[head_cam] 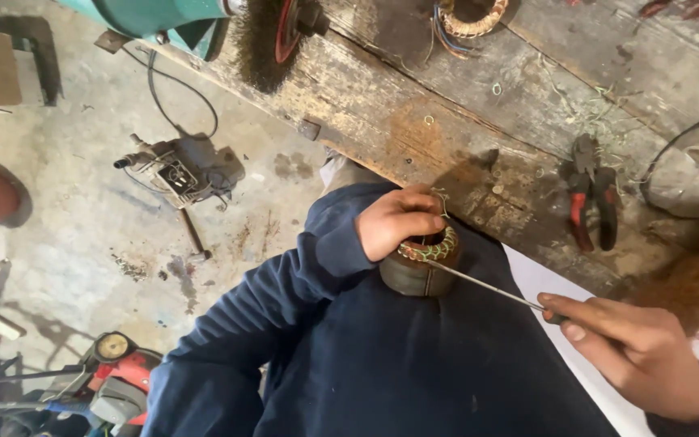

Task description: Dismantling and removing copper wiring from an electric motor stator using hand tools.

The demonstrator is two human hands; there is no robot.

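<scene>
Left hand (396, 220) grips stator (419, 267); right hand (637, 348) holds rod (479, 283).

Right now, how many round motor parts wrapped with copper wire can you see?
2. One dark round metal stator with copper windings sits under the left hand. Another round copper wire coil lies on the worn wooden workbench, cut off by the top edge.

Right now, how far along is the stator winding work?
Done: the stator already carries copper coils bound with green lacing on its top face. In hand: the left hand steadies it against the bench edge, and the right hand holds a thin metal rod with its tip at the coil ring. Left: can't tell how much lacing remains; pliers lie unused on the bench.
</scene>
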